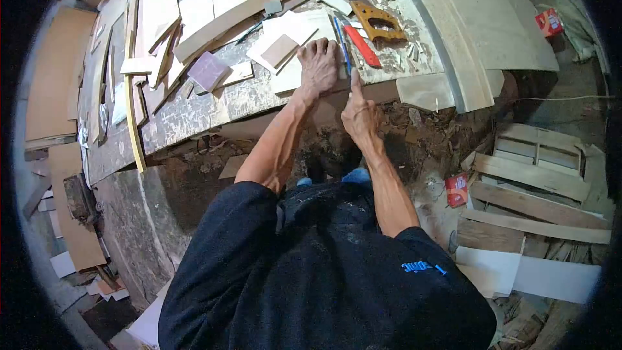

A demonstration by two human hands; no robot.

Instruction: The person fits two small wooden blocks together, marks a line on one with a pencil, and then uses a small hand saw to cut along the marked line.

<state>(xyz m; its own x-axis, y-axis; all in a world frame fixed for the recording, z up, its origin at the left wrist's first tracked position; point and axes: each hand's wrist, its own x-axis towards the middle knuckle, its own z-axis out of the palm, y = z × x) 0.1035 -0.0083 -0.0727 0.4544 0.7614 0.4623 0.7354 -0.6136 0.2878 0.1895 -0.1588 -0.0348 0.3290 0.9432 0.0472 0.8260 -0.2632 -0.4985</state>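
Observation:
My left hand (319, 66) rests palm down at the front edge of the workbench, on a pale thin board (289, 81). Its fingers are slightly bent and apart, just right of a small brown wood piece (280, 50). My right hand (361, 115) is at the bench edge with its index finger stretched forward and the others curled; whatever they hold, if anything, is hidden. Close to that fingertip lies the near end of a slim blue stick, like a pencil (343, 44). A red tool handle (361, 45) and a handsaw with a yellow-brown handle (378, 22) lie beyond.
Offcuts and a long curved board (233, 18) cover the workbench (184, 116). A purple block (208, 71) lies left of my hands. A metal-edged panel (433, 32) borders the right. Wooden frames (531, 175), a red packet (456, 190) and scraps lie on the floor.

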